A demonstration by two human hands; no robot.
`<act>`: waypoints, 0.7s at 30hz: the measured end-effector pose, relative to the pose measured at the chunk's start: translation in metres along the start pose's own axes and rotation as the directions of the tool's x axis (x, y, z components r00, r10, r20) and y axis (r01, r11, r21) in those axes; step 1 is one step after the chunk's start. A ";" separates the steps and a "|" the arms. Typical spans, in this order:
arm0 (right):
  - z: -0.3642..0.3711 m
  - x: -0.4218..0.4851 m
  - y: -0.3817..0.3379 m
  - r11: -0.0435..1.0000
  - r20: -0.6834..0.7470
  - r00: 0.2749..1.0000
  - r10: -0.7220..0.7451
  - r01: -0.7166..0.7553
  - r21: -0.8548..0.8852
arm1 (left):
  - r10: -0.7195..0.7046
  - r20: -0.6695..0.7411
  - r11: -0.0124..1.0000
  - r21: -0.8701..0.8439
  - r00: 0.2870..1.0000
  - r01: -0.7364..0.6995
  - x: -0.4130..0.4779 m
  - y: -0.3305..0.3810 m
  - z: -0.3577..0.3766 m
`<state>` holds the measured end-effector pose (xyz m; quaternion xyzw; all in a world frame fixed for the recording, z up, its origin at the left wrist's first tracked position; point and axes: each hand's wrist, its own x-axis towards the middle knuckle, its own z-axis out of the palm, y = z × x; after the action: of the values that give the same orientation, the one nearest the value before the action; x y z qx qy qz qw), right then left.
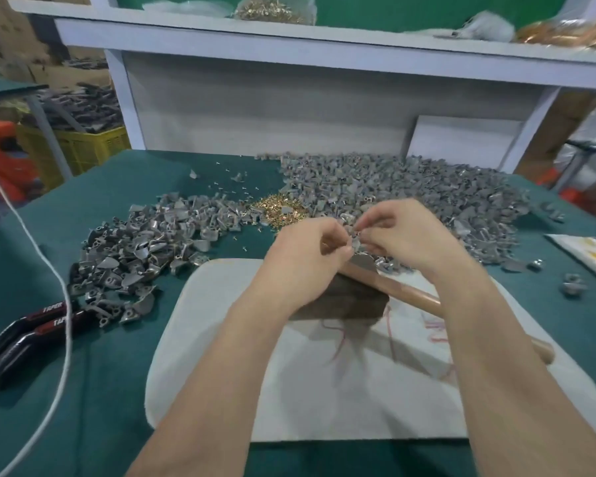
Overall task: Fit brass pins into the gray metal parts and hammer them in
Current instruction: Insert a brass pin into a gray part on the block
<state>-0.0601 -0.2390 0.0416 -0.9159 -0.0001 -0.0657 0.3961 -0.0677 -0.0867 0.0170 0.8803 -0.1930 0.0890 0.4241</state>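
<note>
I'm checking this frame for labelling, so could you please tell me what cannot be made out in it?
Head view:
Whether the gray part pinched by left hand and right hand is pinned: tiny, blurred, covered by fingers.
Wooden handle: its head end hidden behind the hands.
Black-and-red tool: cut off by the left edge.

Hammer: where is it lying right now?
Head view, right of centre: the hammer lies on the white cloth pad, its wooden handle running from beside the dark block, under the right forearm, toward the pad's right edge.
</note>
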 end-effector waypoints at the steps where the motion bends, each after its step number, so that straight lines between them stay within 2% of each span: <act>1: 0.000 -0.003 0.008 1.000 -0.010 1.000 0.015 -0.016 -0.024 | 0.005 0.038 0.993 0.114 0.999 -0.010 -0.001 0.002 0.005; 3: 0.004 -0.006 0.020 0.995 -0.028 0.999 0.018 -0.020 -0.100 | -0.003 0.076 0.970 0.244 0.997 -0.015 -0.002 0.004 0.012; 7: 0.011 -0.007 0.028 0.981 0.001 1.000 -0.005 0.005 -0.194 | -0.032 0.114 0.948 0.317 0.993 -0.006 -0.003 0.002 0.017; 16: 0.011 -0.008 0.031 0.983 0.043 0.997 -0.063 0.069 -0.170 | 0.022 0.205 0.968 0.240 0.978 -0.072 -0.007 -0.008 0.007; 21: 0.011 -0.009 0.030 0.960 0.169 0.983 -0.076 0.118 -0.255 | 0.027 0.167 0.950 0.301 0.986 -0.077 -0.007 -0.007 0.012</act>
<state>-0.0656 -0.2506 0.0111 -0.9616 -0.0676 -0.0118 0.2656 -0.0714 -0.0900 0.0018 0.9343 -0.2338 0.0575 0.2629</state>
